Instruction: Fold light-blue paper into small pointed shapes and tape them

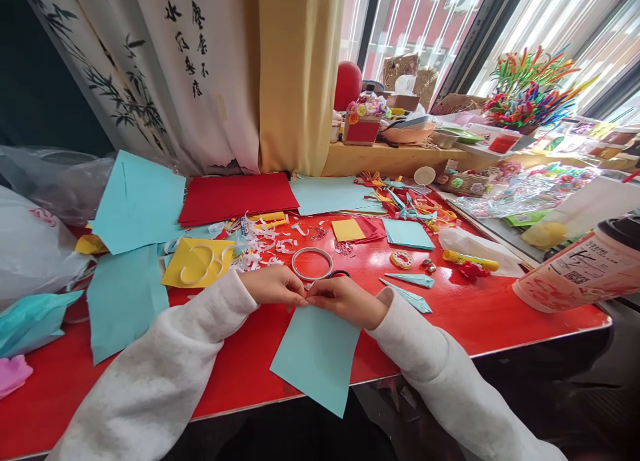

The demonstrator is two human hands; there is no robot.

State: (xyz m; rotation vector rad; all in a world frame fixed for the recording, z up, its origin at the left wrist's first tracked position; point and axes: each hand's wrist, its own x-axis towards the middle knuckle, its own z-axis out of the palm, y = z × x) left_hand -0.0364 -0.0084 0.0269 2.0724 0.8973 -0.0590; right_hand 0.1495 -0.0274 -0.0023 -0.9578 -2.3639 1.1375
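Note:
A light blue paper square [317,357] hangs over the front edge of the red table. Its top edge is pinched by my left hand [277,285] and my right hand [347,299], whose fingertips nearly meet. Just behind the hands lies a roll of tape [312,264], with a black scissor handle [341,273] beside it. Narrow folded blue pieces [410,297] rest to the right of my right hand. Beyond them are a small blue paper stack [409,234] and a yellow square [349,230] on red ones.
A large cup [575,264] stands at the right edge of the red table [505,327]. Blue sheets [127,301], a yellow sheet [197,262] and a white bag [35,247] lie left. Red paper [237,197] and paper scraps lie behind; a glue stick [471,260] lies right.

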